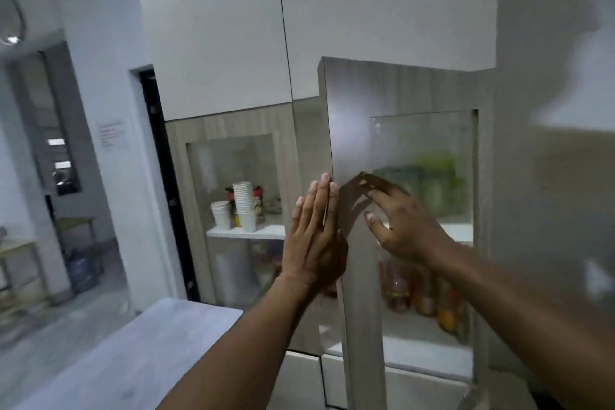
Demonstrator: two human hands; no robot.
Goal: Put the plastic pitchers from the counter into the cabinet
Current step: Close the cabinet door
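Note:
A tall cabinet with wood-grain, glass-paned doors fills the middle. Its right door (352, 130) stands slightly ajar, with its left edge out from the frame. My left hand (312, 236) is flat with its fingers straight, at that door's left edge. My right hand (402, 226) rests with spread fingers on the door's front, over the frame and the glass. Behind the glass, blurred green and yellow shapes (429, 183) sit on the upper shelf; I cannot tell whether they are pitchers. Neither hand holds anything.
The left cabinet door (233, 130) is shut, with stacked white paper cups (244, 205) behind its glass. Bottles (422, 293) stand on the right side's lower shelf. A pale countertop (133, 353) lies at the lower left. A doorway opens at the far left.

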